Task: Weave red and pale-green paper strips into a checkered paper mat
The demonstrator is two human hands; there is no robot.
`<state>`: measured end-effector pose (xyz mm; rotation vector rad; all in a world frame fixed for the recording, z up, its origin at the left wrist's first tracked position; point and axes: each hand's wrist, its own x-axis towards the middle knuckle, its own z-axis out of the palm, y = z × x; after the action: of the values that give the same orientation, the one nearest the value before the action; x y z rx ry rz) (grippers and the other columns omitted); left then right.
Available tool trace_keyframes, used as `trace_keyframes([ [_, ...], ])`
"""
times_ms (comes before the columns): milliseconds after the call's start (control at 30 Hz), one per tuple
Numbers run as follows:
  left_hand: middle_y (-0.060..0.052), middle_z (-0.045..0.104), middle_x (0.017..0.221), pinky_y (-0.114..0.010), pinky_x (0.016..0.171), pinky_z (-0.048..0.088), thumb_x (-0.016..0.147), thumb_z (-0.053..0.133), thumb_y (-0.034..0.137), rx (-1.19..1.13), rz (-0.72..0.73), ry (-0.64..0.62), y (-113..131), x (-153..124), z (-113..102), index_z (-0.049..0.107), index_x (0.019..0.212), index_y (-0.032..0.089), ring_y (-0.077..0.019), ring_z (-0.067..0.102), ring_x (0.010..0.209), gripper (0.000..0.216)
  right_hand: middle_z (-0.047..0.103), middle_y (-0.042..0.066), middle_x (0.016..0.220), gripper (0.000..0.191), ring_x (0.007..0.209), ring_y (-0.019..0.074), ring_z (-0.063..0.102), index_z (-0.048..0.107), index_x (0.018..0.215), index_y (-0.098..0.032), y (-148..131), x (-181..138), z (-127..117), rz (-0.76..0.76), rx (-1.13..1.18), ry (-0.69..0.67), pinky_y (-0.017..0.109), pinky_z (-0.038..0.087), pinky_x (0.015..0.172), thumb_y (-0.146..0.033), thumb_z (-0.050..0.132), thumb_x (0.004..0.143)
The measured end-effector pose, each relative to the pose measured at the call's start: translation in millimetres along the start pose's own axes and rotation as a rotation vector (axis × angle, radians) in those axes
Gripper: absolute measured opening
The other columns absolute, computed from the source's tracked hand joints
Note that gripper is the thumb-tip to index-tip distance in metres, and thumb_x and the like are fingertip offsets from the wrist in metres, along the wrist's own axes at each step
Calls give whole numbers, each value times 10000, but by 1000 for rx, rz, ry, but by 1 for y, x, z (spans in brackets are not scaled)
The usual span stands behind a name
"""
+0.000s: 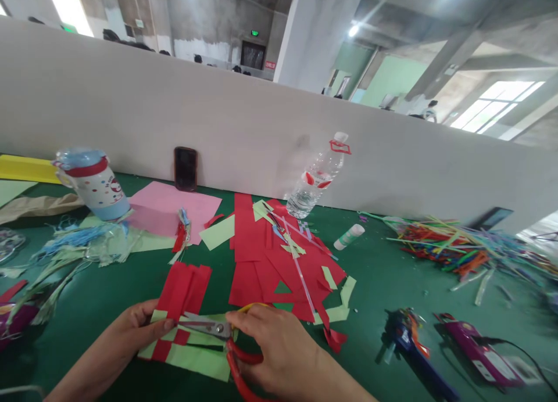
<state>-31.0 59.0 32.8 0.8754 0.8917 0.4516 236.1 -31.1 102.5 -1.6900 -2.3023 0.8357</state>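
Observation:
My left hand (pixel 142 329) pinches the left edge of a woven piece of red and pale green paper strips (pixel 196 361), thumb on top. Red strips (pixel 183 289) stick out from its far side. In my right hand (pixel 279 344) is a pair of scissors (pixel 218 327) with red and yellow handles. The blades point left and lie over the woven strips, slightly parted, their tips close to my left thumb. Just beyond the hands lie red paper sheets (pixel 248 280) with pale green scraps (pixel 346 291) and a clear straw-like strip (pixel 299 268) across them.
A water bottle (pixel 316 181) and a glue stick (pixel 349 237) stand beyond the paper. At right are a glue gun (pixel 410 344), a purple device (pixel 479 352) and a pile of coloured strips (pixel 457 248). A patterned cup (pixel 96 187), phone (pixel 185 168) and pink paper (pixel 170 207) are at left.

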Motion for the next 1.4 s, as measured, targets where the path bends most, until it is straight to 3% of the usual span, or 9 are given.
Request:
trace_keyframes([
  [133, -62, 788, 865, -325, 708, 573, 646, 863, 410, 22, 9, 9, 2, 0, 3, 769, 951, 190, -273, 737, 762, 387, 713, 41, 1146, 457, 995, 234, 670, 601, 1314, -285, 4, 2, 1, 34, 41, -30, 270, 474, 811, -375, 597, 865],
  [333, -64, 787, 855, -312, 718, 568, 683, 836, 438, 42, 3, -26, 2, 4, 3, 767, 954, 191, -257, 734, 772, 373, 724, 23, 1096, 478, 967, 224, 669, 606, 1299, -307, 10, 4, 2, 34, 49, -70, 250, 462, 766, -312, 617, 821],
  [1033, -58, 783, 806, -320, 686, 566, 663, 833, 488, -6, 12, -39, 5, 5, 18, 749, 925, 167, -254, 737, 728, 422, 673, 49, 1277, 584, 1106, 231, 659, 593, 1355, -267, 32, 1, 23, 39, 189, -23, 306, 497, 956, -258, 647, 774],
  [1400, -66, 785, 825, -334, 687, 573, 702, 810, 485, 2, 14, -42, -1, 8, 15, 734, 956, 162, -266, 744, 753, 417, 691, 58, 1240, 575, 1019, 218, 690, 612, 1331, -249, 40, -1, 35, 0, 226, 31, 289, 533, 890, -221, 646, 758],
])
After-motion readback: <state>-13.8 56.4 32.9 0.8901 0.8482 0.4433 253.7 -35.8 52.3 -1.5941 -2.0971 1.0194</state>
